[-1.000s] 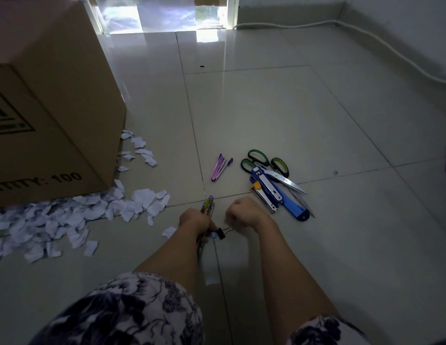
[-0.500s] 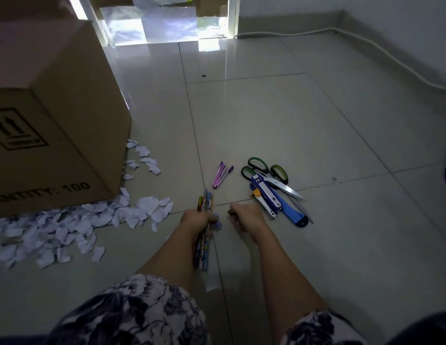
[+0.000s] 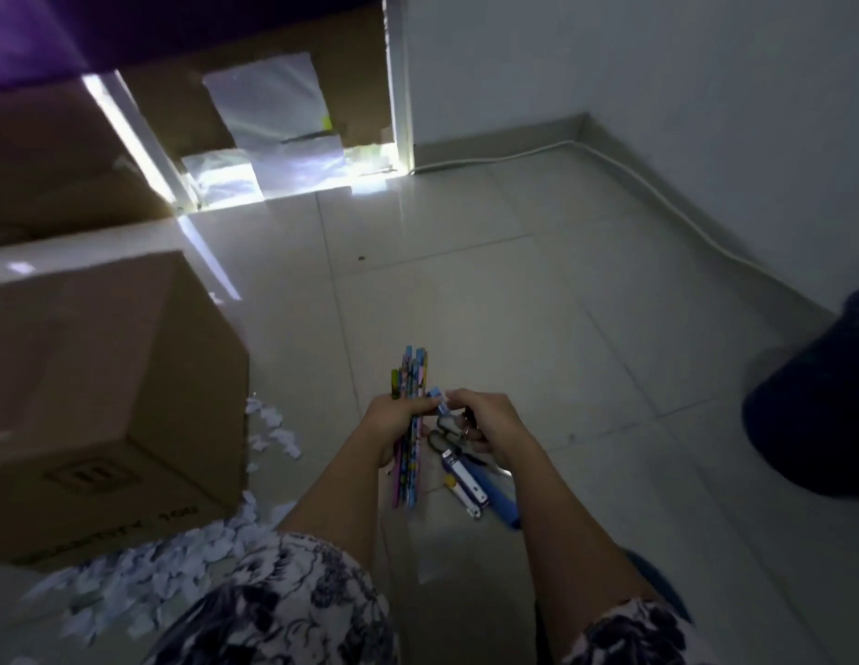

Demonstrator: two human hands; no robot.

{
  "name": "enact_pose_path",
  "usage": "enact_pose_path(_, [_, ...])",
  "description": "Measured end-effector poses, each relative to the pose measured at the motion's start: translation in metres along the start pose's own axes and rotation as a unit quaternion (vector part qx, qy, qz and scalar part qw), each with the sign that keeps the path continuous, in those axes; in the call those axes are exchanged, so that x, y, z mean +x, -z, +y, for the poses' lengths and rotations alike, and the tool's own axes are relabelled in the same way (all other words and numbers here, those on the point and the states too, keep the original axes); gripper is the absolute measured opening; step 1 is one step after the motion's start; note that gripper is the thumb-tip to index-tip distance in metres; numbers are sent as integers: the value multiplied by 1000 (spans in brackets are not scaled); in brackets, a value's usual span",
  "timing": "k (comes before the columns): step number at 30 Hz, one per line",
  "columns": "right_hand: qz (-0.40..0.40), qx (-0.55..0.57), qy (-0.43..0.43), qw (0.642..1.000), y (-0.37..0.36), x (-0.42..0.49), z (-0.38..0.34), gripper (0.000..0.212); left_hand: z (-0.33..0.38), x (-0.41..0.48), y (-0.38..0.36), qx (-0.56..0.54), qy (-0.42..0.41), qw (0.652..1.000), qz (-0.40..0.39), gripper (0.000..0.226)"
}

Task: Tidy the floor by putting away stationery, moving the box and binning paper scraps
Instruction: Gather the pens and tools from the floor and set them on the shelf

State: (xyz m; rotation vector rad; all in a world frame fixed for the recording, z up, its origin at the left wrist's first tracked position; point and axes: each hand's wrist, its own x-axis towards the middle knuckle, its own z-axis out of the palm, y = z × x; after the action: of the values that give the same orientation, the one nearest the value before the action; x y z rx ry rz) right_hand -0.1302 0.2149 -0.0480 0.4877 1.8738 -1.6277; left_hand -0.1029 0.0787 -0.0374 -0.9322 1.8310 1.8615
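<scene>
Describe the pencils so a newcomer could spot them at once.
Right of the big cardboard box, the left hand grips the pencils as a bundle. They are long, thin, patterned sticks, unlike the chunky blue stapler on the floor beside them.

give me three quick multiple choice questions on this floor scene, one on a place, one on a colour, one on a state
1. Where do the paper scraps lie relative to the box?
A) on top of it
B) on the floor beside it
C) inside it

2. What colour is the cable along the wall?
A) black
B) red
C) white

3. What is the left hand doing?
A) gripping a bundle of pencils
B) lying flat on the floor
C) hanging empty

Answers:
1 B, the scraps are strewn on the tiles at the foot of the box.
2 C, it shows white against the skirting.
3 A, the fingers curl round the pencils.
</scene>
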Motion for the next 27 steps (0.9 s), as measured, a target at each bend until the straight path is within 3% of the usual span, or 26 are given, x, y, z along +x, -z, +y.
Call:
enact_pose_path(8, [-5, 43, 25, 999, 93, -159, -178, 20, 199, -166, -61, 40, -22, 997, -61, 32])
enact_pose_path(13, [14, 35, 59, 998, 144, -257, -262, 21, 284, -263, -93, 35, -30, 996, -76, 32])
enact_pose_path(20, [36, 46, 100, 993, 194, -339, -305, 20, 328, -345, -134, 4, -39, 994, -100, 28])
enact_pose_path(27, [47, 107, 110, 987, 237, -411, -277, 18, 306, -404, -182, -4, -48, 989, -139, 37])
